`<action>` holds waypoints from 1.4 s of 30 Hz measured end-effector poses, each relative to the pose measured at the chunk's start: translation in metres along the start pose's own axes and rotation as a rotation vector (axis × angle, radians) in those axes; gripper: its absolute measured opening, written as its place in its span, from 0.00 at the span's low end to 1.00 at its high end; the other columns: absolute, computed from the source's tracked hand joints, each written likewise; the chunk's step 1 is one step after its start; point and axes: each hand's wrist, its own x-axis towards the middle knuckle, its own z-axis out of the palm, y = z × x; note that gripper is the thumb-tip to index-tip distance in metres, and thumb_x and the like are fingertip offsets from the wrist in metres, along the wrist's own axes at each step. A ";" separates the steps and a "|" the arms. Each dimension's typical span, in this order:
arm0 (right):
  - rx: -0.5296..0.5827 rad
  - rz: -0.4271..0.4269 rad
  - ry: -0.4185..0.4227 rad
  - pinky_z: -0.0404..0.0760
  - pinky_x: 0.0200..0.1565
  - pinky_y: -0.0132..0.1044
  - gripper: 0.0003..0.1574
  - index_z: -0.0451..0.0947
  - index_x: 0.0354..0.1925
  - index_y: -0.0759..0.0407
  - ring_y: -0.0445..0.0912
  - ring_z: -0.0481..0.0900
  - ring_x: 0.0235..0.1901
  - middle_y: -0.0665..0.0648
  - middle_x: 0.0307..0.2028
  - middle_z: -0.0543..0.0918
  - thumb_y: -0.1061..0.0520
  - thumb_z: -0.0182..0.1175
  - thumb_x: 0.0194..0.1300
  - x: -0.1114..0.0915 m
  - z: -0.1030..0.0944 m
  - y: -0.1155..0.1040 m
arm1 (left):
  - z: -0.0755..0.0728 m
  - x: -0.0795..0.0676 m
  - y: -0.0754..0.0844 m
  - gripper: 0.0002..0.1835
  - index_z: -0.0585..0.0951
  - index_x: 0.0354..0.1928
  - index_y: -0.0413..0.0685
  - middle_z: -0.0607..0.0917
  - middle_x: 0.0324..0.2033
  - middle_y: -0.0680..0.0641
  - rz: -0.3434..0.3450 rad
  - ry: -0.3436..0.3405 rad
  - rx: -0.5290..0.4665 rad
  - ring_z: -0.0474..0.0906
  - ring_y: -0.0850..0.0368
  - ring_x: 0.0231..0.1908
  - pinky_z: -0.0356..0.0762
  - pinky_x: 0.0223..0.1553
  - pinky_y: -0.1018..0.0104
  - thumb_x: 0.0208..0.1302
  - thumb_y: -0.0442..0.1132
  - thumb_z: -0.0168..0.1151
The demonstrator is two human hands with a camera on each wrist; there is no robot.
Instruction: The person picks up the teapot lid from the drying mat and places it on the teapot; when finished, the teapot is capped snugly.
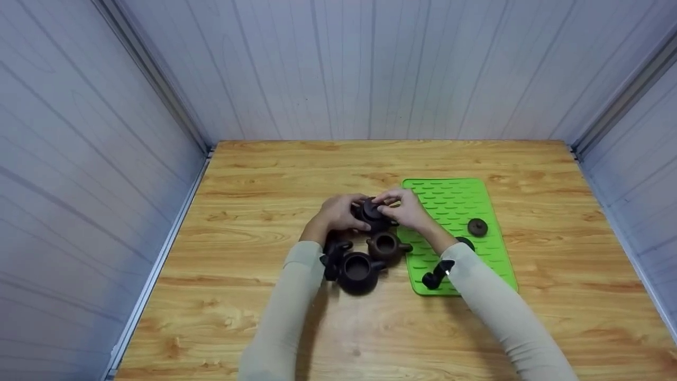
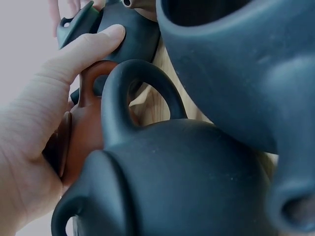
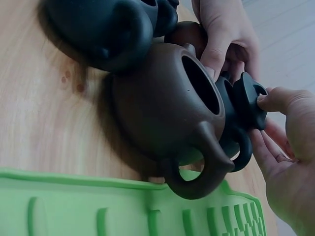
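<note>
Black teapot [image 1: 378, 225] is held by left grip [image 1: 339, 213], lid [image 1: 372, 210] by right grip [image 1: 409, 211].

The held teapot [image 2: 140, 40] and lid [image 3: 250, 102] are smooth and matt, perhaps clay; the mat [image 1: 444, 211] looks rubbery and ridged, the table [image 1: 248, 211] wood-grained.

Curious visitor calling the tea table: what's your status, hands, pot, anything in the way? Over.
Left hand gripping dark teapot. Right hand pinching dark lid at its mouth; seating unclear. Open brown teapot close by, possibly crowding.
</note>
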 end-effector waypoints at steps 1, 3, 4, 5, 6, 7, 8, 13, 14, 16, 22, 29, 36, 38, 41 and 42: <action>0.003 -0.004 0.000 0.86 0.56 0.39 0.14 0.93 0.54 0.65 0.59 0.88 0.55 0.70 0.60 0.89 0.67 0.71 0.72 0.000 0.000 0.000 | 0.001 0.002 -0.002 0.46 0.78 0.81 0.66 0.86 0.75 0.49 0.006 -0.002 -0.003 0.82 0.44 0.74 0.77 0.77 0.45 0.62 0.62 0.84; 0.007 -0.010 -0.001 0.86 0.56 0.38 0.13 0.93 0.53 0.66 0.58 0.88 0.56 0.70 0.60 0.88 0.67 0.71 0.72 0.000 0.001 0.001 | 0.004 0.008 -0.008 0.45 0.79 0.80 0.67 0.86 0.74 0.51 0.023 0.008 -0.007 0.83 0.45 0.74 0.77 0.77 0.46 0.61 0.64 0.84; 0.008 -0.012 -0.002 0.86 0.56 0.37 0.13 0.93 0.53 0.66 0.58 0.88 0.56 0.70 0.60 0.88 0.67 0.71 0.72 0.000 0.001 0.001 | 0.003 0.008 -0.008 0.45 0.79 0.80 0.67 0.86 0.74 0.50 0.026 0.007 -0.008 0.83 0.45 0.74 0.77 0.77 0.46 0.62 0.63 0.84; 0.011 -0.013 -0.004 0.86 0.57 0.37 0.13 0.93 0.53 0.67 0.57 0.87 0.56 0.70 0.60 0.88 0.67 0.71 0.72 0.000 0.002 0.001 | 0.003 0.007 -0.007 0.45 0.79 0.80 0.66 0.87 0.74 0.50 0.028 0.008 -0.004 0.82 0.45 0.74 0.76 0.77 0.46 0.62 0.63 0.84; 0.011 -0.013 -0.005 0.86 0.57 0.37 0.13 0.93 0.53 0.67 0.57 0.87 0.56 0.70 0.61 0.87 0.67 0.71 0.72 0.000 0.002 0.001 | -0.003 -0.001 0.004 0.43 0.79 0.80 0.66 0.86 0.75 0.49 0.018 0.003 -0.008 0.82 0.43 0.75 0.75 0.78 0.44 0.64 0.60 0.83; 0.011 -0.013 -0.007 0.86 0.57 0.37 0.13 0.93 0.53 0.67 0.57 0.87 0.57 0.70 0.61 0.87 0.67 0.71 0.72 0.000 0.002 0.002 | -0.006 -0.006 0.010 0.43 0.79 0.80 0.65 0.85 0.76 0.48 0.016 -0.001 -0.008 0.81 0.42 0.75 0.75 0.79 0.43 0.65 0.58 0.83; 0.013 -0.010 -0.009 0.87 0.59 0.40 0.13 0.93 0.53 0.67 0.58 0.87 0.57 0.70 0.61 0.87 0.67 0.71 0.72 0.000 0.003 0.003 | -0.006 -0.008 0.011 0.42 0.79 0.80 0.64 0.85 0.76 0.47 0.018 0.003 -0.007 0.81 0.42 0.75 0.74 0.79 0.43 0.65 0.57 0.83; 0.020 -0.014 -0.023 0.87 0.62 0.45 0.13 0.93 0.54 0.67 0.61 0.86 0.59 0.70 0.61 0.87 0.65 0.73 0.73 -0.002 0.005 0.006 | -0.007 -0.015 0.018 0.40 0.79 0.80 0.64 0.86 0.75 0.47 0.014 0.010 0.000 0.81 0.42 0.76 0.74 0.80 0.42 0.67 0.54 0.83; 0.019 -0.017 -0.026 0.87 0.62 0.46 0.13 0.93 0.54 0.67 0.61 0.86 0.60 0.70 0.61 0.87 0.65 0.73 0.74 -0.002 0.005 0.007 | -0.007 -0.015 0.018 0.40 0.79 0.80 0.64 0.86 0.75 0.47 0.011 0.010 -0.001 0.81 0.42 0.76 0.74 0.80 0.42 0.67 0.54 0.83; 0.018 -0.021 -0.031 0.86 0.63 0.45 0.13 0.93 0.55 0.67 0.60 0.86 0.61 0.70 0.61 0.86 0.65 0.73 0.74 -0.003 0.006 0.008 | -0.007 -0.015 0.018 0.40 0.79 0.80 0.65 0.86 0.75 0.47 0.005 0.010 0.001 0.80 0.42 0.76 0.74 0.80 0.42 0.67 0.54 0.83; 0.008 -0.020 -0.035 0.85 0.68 0.56 0.14 0.92 0.57 0.65 0.63 0.84 0.64 0.70 0.63 0.85 0.63 0.72 0.76 -0.003 0.007 0.010 | -0.007 -0.016 0.020 0.41 0.79 0.80 0.66 0.86 0.75 0.47 -0.002 0.008 0.008 0.81 0.43 0.76 0.74 0.80 0.44 0.67 0.54 0.83; 0.009 -0.021 -0.023 0.85 0.69 0.55 0.14 0.92 0.57 0.65 0.61 0.85 0.64 0.69 0.63 0.86 0.64 0.72 0.76 -0.004 0.009 0.011 | -0.003 -0.008 0.007 0.42 0.78 0.81 0.65 0.85 0.75 0.47 0.025 -0.006 -0.001 0.80 0.43 0.76 0.74 0.80 0.43 0.65 0.57 0.83; 0.017 -0.032 -0.028 0.85 0.69 0.57 0.14 0.92 0.57 0.66 0.62 0.85 0.63 0.70 0.63 0.86 0.65 0.71 0.76 -0.001 0.012 0.012 | -0.008 -0.008 0.003 0.44 0.78 0.81 0.65 0.85 0.75 0.47 0.045 -0.019 -0.021 0.81 0.43 0.76 0.75 0.80 0.44 0.64 0.60 0.83; 0.020 -0.029 -0.029 0.85 0.69 0.58 0.14 0.92 0.57 0.66 0.63 0.85 0.63 0.70 0.64 0.86 0.65 0.71 0.76 -0.001 0.013 0.012 | -0.009 -0.010 0.003 0.44 0.77 0.82 0.63 0.85 0.76 0.45 0.050 -0.020 -0.023 0.80 0.42 0.77 0.73 0.81 0.43 0.65 0.58 0.82; 0.020 -0.021 -0.034 0.85 0.69 0.58 0.15 0.92 0.58 0.65 0.63 0.85 0.64 0.70 0.64 0.86 0.65 0.71 0.76 -0.001 0.014 0.012 | -0.014 -0.018 0.012 0.42 0.77 0.82 0.60 0.84 0.77 0.43 0.040 -0.018 -0.019 0.81 0.40 0.75 0.70 0.82 0.39 0.68 0.53 0.81; 0.018 -0.018 -0.038 0.85 0.69 0.58 0.15 0.92 0.58 0.65 0.63 0.85 0.64 0.70 0.64 0.86 0.64 0.71 0.76 -0.001 0.014 0.012 | -0.015 -0.020 0.012 0.41 0.77 0.82 0.59 0.84 0.76 0.43 0.042 -0.011 -0.017 0.82 0.41 0.74 0.71 0.82 0.39 0.68 0.52 0.81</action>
